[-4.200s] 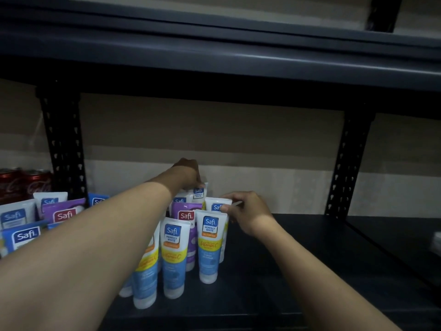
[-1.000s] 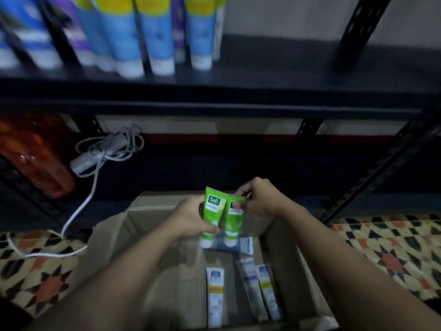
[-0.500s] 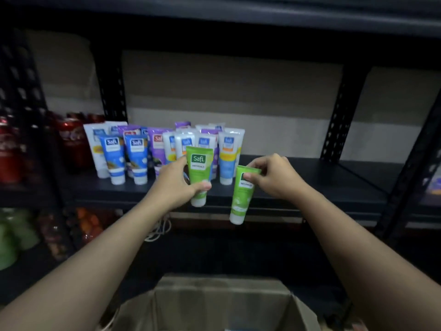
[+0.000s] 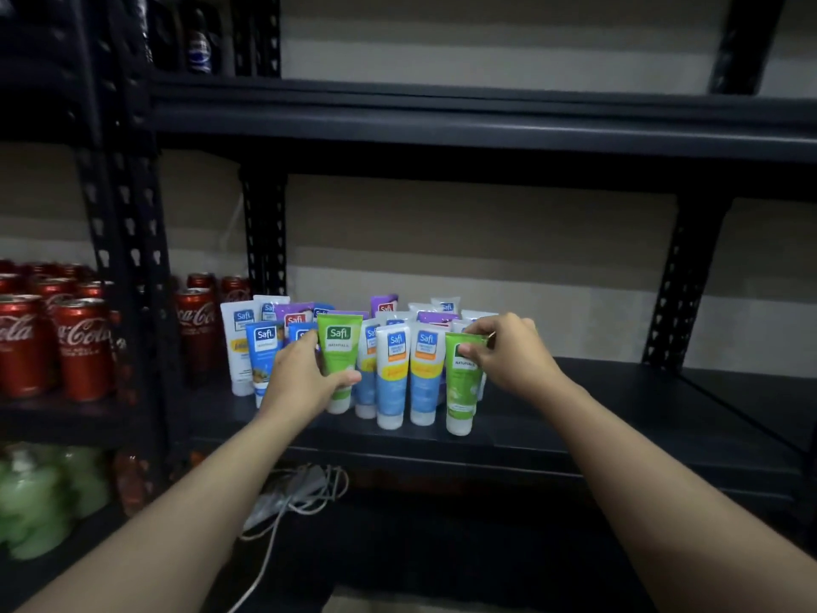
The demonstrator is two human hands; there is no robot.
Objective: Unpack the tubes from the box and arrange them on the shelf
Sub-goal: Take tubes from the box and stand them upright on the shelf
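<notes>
While my left hand [image 4: 305,378] wraps around one green tube [image 4: 339,347] among the standing tubes [image 4: 393,369], my right hand [image 4: 508,356] pinches the top of a second green tube [image 4: 460,387], cap down on the shelf [image 4: 619,400] at the row's right end; my hands are apart.

One wide-angle camera, worn on the head, faces the dark metal shelf [image 4: 619,391] nearly head-on with a slight downward tilt. It sits close: both forearms run up from the bottom corners to the tubes [image 4: 393,369] at mid-frame. A neighbouring rack with cola cans [image 4: 84,347] fills the left edge.
</notes>
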